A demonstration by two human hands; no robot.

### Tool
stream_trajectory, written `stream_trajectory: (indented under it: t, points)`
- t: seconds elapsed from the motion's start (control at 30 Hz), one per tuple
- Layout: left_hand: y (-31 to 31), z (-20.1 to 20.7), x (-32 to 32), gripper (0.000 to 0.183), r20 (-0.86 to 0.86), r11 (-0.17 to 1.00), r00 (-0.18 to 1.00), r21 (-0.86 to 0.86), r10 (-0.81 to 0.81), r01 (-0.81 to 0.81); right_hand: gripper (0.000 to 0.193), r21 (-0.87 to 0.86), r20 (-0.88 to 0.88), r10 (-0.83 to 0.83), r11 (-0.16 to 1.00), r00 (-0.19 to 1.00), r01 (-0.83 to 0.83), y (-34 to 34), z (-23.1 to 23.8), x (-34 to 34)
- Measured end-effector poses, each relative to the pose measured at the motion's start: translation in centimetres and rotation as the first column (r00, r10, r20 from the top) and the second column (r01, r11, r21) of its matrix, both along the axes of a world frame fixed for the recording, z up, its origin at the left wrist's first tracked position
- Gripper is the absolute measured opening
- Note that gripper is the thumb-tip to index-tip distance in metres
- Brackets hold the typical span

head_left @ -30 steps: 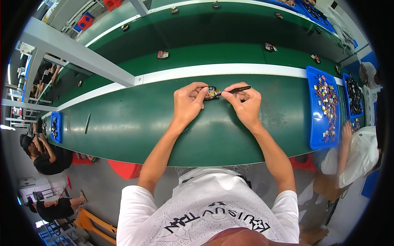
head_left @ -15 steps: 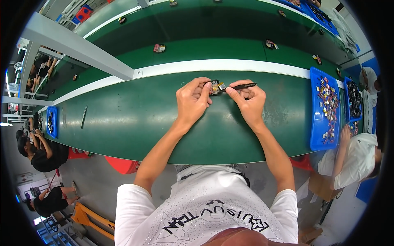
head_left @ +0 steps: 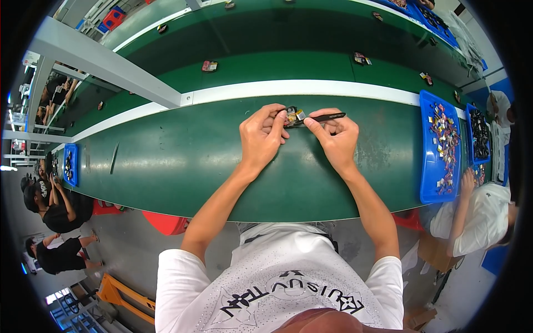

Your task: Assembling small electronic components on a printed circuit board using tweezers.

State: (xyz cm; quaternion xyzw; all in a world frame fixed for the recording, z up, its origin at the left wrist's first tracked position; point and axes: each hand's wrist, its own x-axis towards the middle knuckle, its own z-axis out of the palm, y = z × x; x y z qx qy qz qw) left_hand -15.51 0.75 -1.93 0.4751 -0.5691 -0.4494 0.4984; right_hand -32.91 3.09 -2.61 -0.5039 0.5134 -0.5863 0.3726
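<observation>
My left hand (head_left: pixel 261 134) is closed around the edge of a small black device housing (head_left: pixel 291 111), just in front of the white rail. Silver, yellow and reddish parts show inside it; their details are too small to make out. My right hand (head_left: pixel 337 140) pinches a pair of black tweezers (head_left: pixel 332 117), whose back end sticks out to the right. The tweezers' tip points left at the housing, by the yellow and silver part; whether it grips anything I cannot tell. Both hands are just above the green bench (head_left: pixel 194 166).
A blue tray (head_left: pixel 425 191) of small wired parts stands at the right, beside a second blue tray (head_left: pixel 469 150) with black pieces. Beyond the white rail (head_left: pixel 288 87), a green conveyor (head_left: pixel 266 66) carries small assemblies. A thin strip (head_left: pixel 114 158) lies left. Co-workers sit at both sides.
The assemblies on the conveyor have shifted slightly left. My hands stay nearly in place, still holding the housing and tweezers. People at the far left have changed posture.
</observation>
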Motion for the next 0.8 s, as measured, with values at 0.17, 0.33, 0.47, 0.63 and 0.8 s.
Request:
stream_trajectory:
  t: [0.17,0.33,0.47,0.63,0.8]
  points:
    - [0.2,-0.28,-0.16,0.019,-0.024,1.0,0.999,0.018,-0.025,0.025,0.012,0.02,0.068,0.025,0.999,0.997,-0.027,-0.02,0.2,-0.03]
    - [0.15,-0.36,-0.15,0.02,-0.033,0.999,0.998,-0.002,-0.046,0.046,0.012,0.033,0.164,0.071,0.996,0.984,-0.077,-0.15,-0.04,-0.25]
    - [0.06,-0.28,-0.08,0.02,-0.04,0.999,0.998,0.018,-0.04,0.041,0.012,0.026,0.187,0.083,0.996,0.979,-0.09,-0.12,0.07,-0.1]
    - [-0.3,-0.49,0.29,0.02,-0.12,0.993,0.991,0.087,-0.063,0.074,0.012,0.042,0.202,0.102,0.993,0.974,-0.113,-0.12,0.34,-0.33]
    - [-0.41,-0.35,0.52,0.02,-0.133,0.989,0.986,0.095,-0.099,0.112,0.012,0.055,0.213,0.103,0.992,0.972,-0.118,-0.16,0.07,-0.4]
